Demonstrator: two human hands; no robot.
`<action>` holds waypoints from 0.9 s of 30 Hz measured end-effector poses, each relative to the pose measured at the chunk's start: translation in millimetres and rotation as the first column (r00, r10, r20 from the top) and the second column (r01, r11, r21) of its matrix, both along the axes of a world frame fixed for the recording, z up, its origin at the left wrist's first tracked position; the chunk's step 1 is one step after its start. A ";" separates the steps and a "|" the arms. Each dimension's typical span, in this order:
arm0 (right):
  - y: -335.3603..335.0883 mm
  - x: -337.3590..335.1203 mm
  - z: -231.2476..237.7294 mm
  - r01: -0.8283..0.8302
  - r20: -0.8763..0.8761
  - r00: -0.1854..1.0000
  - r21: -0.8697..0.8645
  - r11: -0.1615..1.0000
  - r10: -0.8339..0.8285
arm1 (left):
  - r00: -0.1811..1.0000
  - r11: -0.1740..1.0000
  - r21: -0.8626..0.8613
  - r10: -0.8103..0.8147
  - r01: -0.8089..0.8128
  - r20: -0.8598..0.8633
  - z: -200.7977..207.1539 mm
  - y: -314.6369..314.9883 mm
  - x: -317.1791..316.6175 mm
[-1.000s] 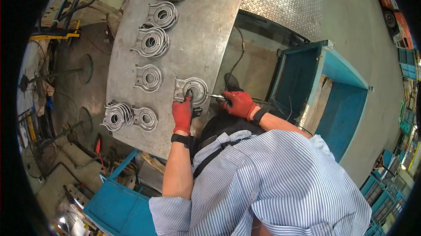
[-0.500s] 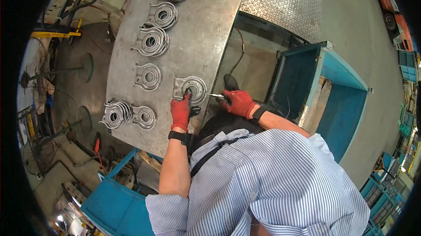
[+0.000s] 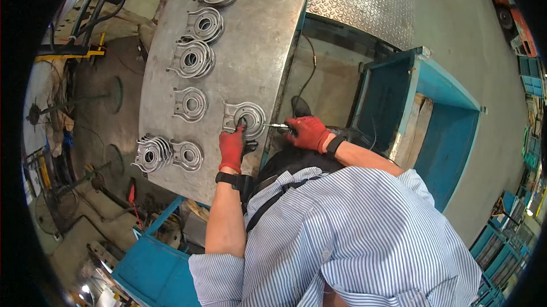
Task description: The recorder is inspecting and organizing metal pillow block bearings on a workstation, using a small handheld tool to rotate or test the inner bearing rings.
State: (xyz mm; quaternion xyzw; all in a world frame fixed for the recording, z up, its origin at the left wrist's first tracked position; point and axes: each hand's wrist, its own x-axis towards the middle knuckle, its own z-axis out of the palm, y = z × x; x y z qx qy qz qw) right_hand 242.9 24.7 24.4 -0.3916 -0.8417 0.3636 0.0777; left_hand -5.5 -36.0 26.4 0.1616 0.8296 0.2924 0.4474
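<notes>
Steel tabletop [image 3: 250, 39] fills upper centre. Near its right edge, mid-frame, my left hand [image 3: 231, 147] touches a ring-shaped metal bracket [image 3: 255, 116], grip unclear; my right hand [image 3: 309, 133] is closed around a slim tool [image 3: 278, 125]. Bracket seems stiff, weighty, perhaps slick: best held by its rim.

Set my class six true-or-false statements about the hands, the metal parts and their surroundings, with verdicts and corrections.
1. The right hand holds a slim tool. True.
2. The left hand touches nothing. False: it rests on a ring-shaped metal part.
3. Both gloves are entirely blue. False: they are red with black fingers.
4. A blue bin stands to the right of the right hand. True.
5. Every metal part lies singly. False: several overlap in a stack near the left edge of the table.
6. A tread-patterned plate lies right of the table's far end. True.
</notes>
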 end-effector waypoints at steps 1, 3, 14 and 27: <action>-2.3 -2.0 -2.2 0.025 -0.023 0.999 0.005 1.000 -0.025 | 0.999 1.000 0.017 -0.018 0.018 -0.041 -6.5 -3.9 -2.1; -6.9 -5.3 -2.6 0.078 -0.063 0.995 0.011 0.997 -0.077 | 0.999 0.999 0.031 -0.012 0.014 -0.052 -5.6 -2.6 1.1; -7.9 -1.1 4.5 0.049 0.016 0.999 -0.028 0.998 -0.049 | 0.988 0.993 -0.005 -0.114 0.115 -0.105 28.1 7.0 11.7; -10.5 -2.3 10.7 0.064 0.022 0.998 -0.048 0.997 -0.063 | 0.998 0.998 0.037 -0.043 0.045 -0.055 -12.1 -7.3 -4.5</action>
